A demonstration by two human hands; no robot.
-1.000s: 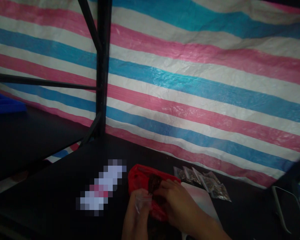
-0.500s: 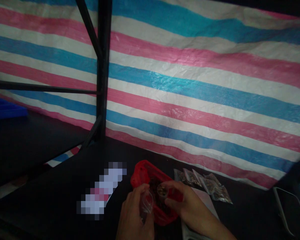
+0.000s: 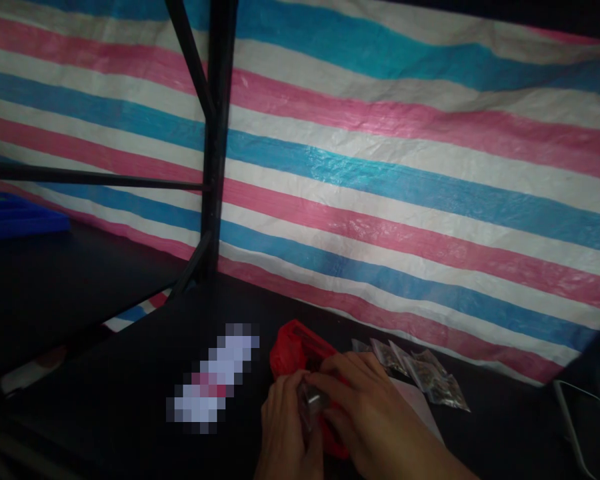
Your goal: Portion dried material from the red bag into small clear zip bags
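Low in the picture my left hand (image 3: 286,427) and my right hand (image 3: 360,407) meet over a red plastic bag (image 3: 293,347) that lies on a dark table (image 3: 130,380). My left fingers pinch a small clear plastic pouch (image 3: 307,400). My right fingers are closed at the pouch's mouth on a small item I cannot make out. The red bag's contents look dark and are mostly hidden by my hands.
Several small filled clear pouches (image 3: 415,373) lie in a row right of the red bag, by a pale sheet (image 3: 420,407). A black metal post (image 3: 215,140) rises behind the table. A striped pink, blue and white tarp (image 3: 405,173) forms the backdrop. A blue tray (image 3: 15,217) sits far left.
My right hand took something dark out of the red bag and brought it to the clear pouch held by my left hand. Both hands have closed together.
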